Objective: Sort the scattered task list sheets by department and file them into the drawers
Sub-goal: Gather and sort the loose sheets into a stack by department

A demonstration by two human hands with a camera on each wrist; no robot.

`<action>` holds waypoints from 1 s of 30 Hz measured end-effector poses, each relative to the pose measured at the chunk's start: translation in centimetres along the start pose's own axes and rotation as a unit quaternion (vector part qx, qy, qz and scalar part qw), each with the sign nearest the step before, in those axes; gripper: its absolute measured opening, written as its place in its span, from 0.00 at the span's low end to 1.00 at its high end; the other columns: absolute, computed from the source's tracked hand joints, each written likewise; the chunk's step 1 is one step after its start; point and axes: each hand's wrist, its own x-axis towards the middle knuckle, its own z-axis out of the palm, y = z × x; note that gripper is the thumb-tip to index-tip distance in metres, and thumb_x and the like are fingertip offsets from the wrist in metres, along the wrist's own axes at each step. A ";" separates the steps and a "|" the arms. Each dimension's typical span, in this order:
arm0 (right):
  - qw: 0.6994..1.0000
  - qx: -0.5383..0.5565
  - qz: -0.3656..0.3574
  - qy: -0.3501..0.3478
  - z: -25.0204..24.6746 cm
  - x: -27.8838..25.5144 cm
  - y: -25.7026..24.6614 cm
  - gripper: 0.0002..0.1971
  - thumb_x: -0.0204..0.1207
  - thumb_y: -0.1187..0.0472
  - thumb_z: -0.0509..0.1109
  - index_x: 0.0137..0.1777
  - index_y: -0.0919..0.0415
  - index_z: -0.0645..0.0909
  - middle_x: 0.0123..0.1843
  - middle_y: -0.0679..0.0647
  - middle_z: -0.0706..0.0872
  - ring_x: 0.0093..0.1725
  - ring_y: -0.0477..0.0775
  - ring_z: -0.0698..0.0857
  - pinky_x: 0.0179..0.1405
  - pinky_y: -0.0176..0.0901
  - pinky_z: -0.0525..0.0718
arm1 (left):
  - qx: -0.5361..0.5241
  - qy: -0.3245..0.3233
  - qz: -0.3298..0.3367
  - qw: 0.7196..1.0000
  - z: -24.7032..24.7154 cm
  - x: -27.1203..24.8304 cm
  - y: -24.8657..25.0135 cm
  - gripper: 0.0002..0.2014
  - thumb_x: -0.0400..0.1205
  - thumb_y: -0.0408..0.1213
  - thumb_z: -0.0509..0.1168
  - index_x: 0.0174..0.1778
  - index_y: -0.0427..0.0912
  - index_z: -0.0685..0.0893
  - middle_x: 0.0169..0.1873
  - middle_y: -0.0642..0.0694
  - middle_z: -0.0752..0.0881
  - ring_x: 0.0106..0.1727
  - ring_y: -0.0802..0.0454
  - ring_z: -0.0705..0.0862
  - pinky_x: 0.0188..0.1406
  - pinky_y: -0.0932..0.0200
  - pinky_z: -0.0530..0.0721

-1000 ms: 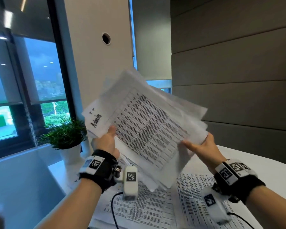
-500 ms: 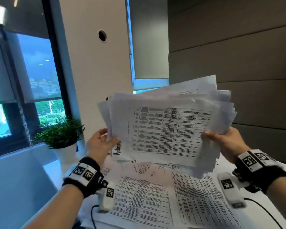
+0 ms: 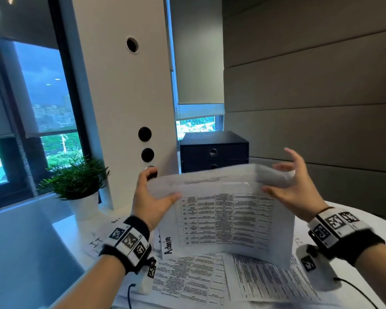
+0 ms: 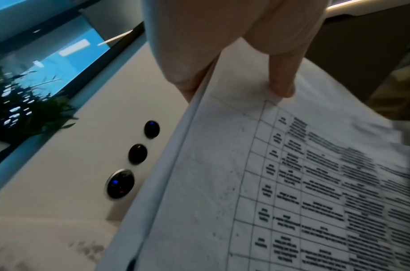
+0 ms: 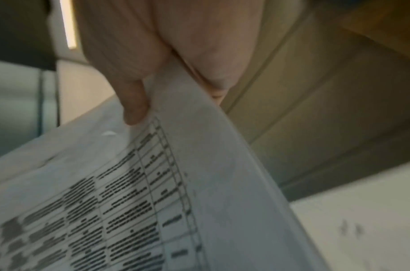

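Observation:
I hold a stack of printed task list sheets [image 3: 227, 219] upright, its lower edge on the papers lying on the table. My left hand [image 3: 161, 186] pinches the stack's upper left corner, thumb in front and fingers behind. My right hand [image 3: 283, 181] pinches the upper right corner, with its outer fingers spread above the edge. The left wrist view shows the thumb [image 4: 282, 80] pressed on the stack [image 4: 292, 183]. In the right wrist view the thumb [image 5: 134, 102] presses the stack [image 5: 129, 201]. A dark drawer unit [image 3: 212, 150] stands behind the stack, drawers closed.
More printed sheets [image 3: 187, 279] lie flat on the white round table [image 3: 379, 219], one marked "Admin" [image 3: 167, 244] and one marked "IT" [image 3: 96, 244]. A potted plant [image 3: 76, 175] stands at the left, beside a white pillar [image 3: 120, 108] with round buttons. Cables trail from both wrists.
The stack, held high and tilted before, has come down and now stands on edge on the table papers. Both hands have shifted to its top corners. The drawer unit has come into view.

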 end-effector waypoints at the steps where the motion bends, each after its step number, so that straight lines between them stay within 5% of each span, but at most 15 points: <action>1: 0.998 -0.044 -0.036 0.000 0.0 0.6 -0.3 0.50 0.62 0.63 0.84 0.80 0.45 0.58 0.58 0.48 0.78 0.56 0.44 0.79 0.56 0.38 0.74 | 0.000 0.003 0.018 1.000 0.2 0.1 0.3 0.39 0.62 0.36 0.83 0.64 0.62 0.70 0.59 0.50 0.80 0.59 0.52 0.82 0.62 0.54 0.81; 5: 0.975 -0.176 -0.124 -0.061 -0.1 1.8 -1.3 0.28 0.66 0.63 0.81 0.66 0.46 0.80 0.51 0.45 0.84 0.48 0.47 0.84 0.53 0.49 0.83 | 0.047 -0.017 0.075 0.996 0.3 0.3 0.9 0.30 0.68 0.31 0.79 0.57 0.58 0.73 0.50 0.58 0.81 0.52 0.70 0.80 0.49 0.76 0.77; 7: 0.968 -0.204 -0.107 -0.099 -0.4 1.8 -1.9 0.13 0.69 0.63 0.79 0.51 0.46 0.88 0.40 0.40 0.88 0.40 0.41 0.85 0.42 0.41 0.82 | 0.042 -0.040 0.067 0.996 0.1 0.2 1.1 0.21 0.70 0.32 0.78 0.47 0.60 0.78 0.46 0.57 0.84 0.48 0.64 0.83 0.46 0.70 0.82; 9: 0.969 -0.202 -0.086 -0.113 -0.6 1.6 -2.2 0.08 0.70 0.63 0.79 0.43 0.48 0.89 0.35 0.41 0.88 0.38 0.39 0.84 0.37 0.37 0.80 | 0.013 -0.053 0.038 0.998 -0.2 0.2 1.1 0.17 0.71 0.31 0.77 0.42 0.58 0.81 0.42 0.52 0.86 0.45 0.55 0.86 0.43 0.61 0.86; 14: 0.981 -0.151 -0.023 -0.122 -1.3 1.7 -2.4 0.08 0.67 0.62 0.80 0.41 0.47 0.88 0.37 0.46 0.90 0.43 0.47 0.87 0.38 0.39 0.82 | -0.010 -0.063 0.008 0.998 -0.6 0.0 0.7 0.25 0.66 0.29 0.80 0.48 0.60 0.78 0.49 0.49 0.85 0.50 0.53 0.85 0.48 0.54 0.87; 17: 0.982 -0.168 0.012 -0.079 -1.1 1.9 -2.0 0.24 0.64 0.58 0.83 0.60 0.46 0.83 0.53 0.46 0.89 0.55 0.53 0.86 0.51 0.47 0.84 | -0.017 -0.067 -0.029 0.997 -0.5 -0.3 0.4 0.27 0.67 0.26 0.79 0.48 0.58 0.76 0.48 0.52 0.85 0.51 0.58 0.84 0.55 0.51 0.86; 19: 0.951 -0.302 -0.019 -0.069 -1.0 2.1 -2.6 0.42 0.64 0.53 0.82 0.77 0.44 0.66 0.67 0.47 0.80 0.62 0.57 0.82 0.57 0.52 0.81 | -0.027 -0.061 -0.046 0.997 -0.5 -0.3 0.3 0.24 0.69 0.25 0.77 0.47 0.57 0.76 0.45 0.55 0.86 0.48 0.60 0.85 0.55 0.50 0.86; 21: 0.901 -0.416 -0.104 -0.069 -0.5 2.4 -3.8 0.49 0.63 0.51 0.82 0.81 0.45 0.57 0.74 0.51 0.73 0.67 0.60 0.77 0.63 0.58 0.77 | -0.027 -0.063 -0.055 0.996 -0.4 -0.3 0.5 0.23 0.70 0.24 0.76 0.45 0.56 0.77 0.43 0.55 0.87 0.46 0.58 0.86 0.53 0.50 0.86; 23: 0.837 -0.510 -0.180 -0.080 0.5 2.8 -5.0 0.49 0.61 0.45 0.81 0.81 0.46 0.60 0.77 0.51 0.70 0.74 0.60 0.70 0.74 0.69 0.64 | -0.031 -0.066 -0.060 0.996 -0.3 -0.2 0.5 0.21 0.71 0.23 0.75 0.45 0.55 0.79 0.42 0.54 0.88 0.46 0.55 0.88 0.52 0.48 0.87; 25: 0.807 -0.538 -0.199 -0.139 2.1 3.1 -6.2 0.46 0.65 0.41 0.78 0.81 0.46 0.59 0.78 0.48 0.68 0.78 0.56 0.65 0.77 0.72 0.53 | -0.042 -0.069 -0.064 0.995 -0.3 -0.2 0.6 0.20 0.71 0.21 0.74 0.44 0.53 0.82 0.39 0.54 0.90 0.45 0.53 0.89 0.52 0.46 0.87; 28: 0.810 -0.499 -0.180 -0.249 4.7 3.3 -7.5 0.36 0.71 0.45 0.74 0.77 0.46 0.65 0.70 0.46 0.78 0.71 0.53 0.76 0.73 0.58 0.67 | -0.051 -0.070 -0.071 0.994 -0.4 -0.3 0.3 0.18 0.71 0.20 0.74 0.45 0.50 0.84 0.36 0.55 0.91 0.44 0.53 0.90 0.52 0.45 0.88; 30: 0.818 -0.478 -0.165 -0.273 5.7 3.1 -7.9 0.18 0.74 0.52 0.72 0.63 0.47 0.77 0.53 0.49 0.86 0.54 0.56 0.85 0.52 0.47 0.80 | -0.058 -0.064 -0.073 0.994 -0.7 -0.5 0.3 0.18 0.71 0.20 0.74 0.45 0.49 0.84 0.37 0.54 0.92 0.44 0.52 0.91 0.51 0.46 0.88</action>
